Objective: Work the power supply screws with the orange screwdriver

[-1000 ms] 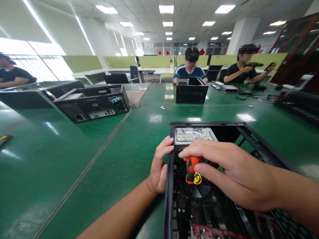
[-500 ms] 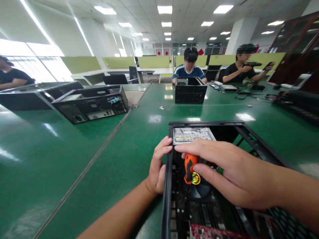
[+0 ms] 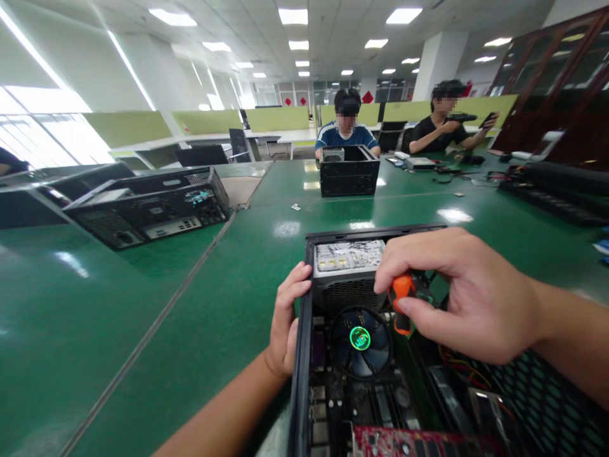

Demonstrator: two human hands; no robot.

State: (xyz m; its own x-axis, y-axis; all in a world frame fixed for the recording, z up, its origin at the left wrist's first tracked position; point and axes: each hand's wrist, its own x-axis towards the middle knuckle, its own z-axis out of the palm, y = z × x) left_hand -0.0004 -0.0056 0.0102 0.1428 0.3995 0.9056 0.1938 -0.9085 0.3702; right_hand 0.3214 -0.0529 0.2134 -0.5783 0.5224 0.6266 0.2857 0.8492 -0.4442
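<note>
An opened black computer case lies in front of me, its inside facing up. My left hand grips its left side, fingers over the edge. My right hand is closed round the orange and black handle of a screwdriver, held over the case, right of the round cooling fan. The screwdriver's tip cannot be made out. Behind the fan is a silver power supply, partly covered by my right fingers. A red circuit board shows at the bottom edge of the view.
On the green table, another computer case lies at left. A person sits behind a black case across from me. Farther right, a person holds a drill-like tool and a phone. Cables and parts lie near them.
My right hand has moved right with the screwdriver, from over the fan to beside it, and the fan now shows fully. My left hand keeps its hold on the case. The view has shifted slightly.
</note>
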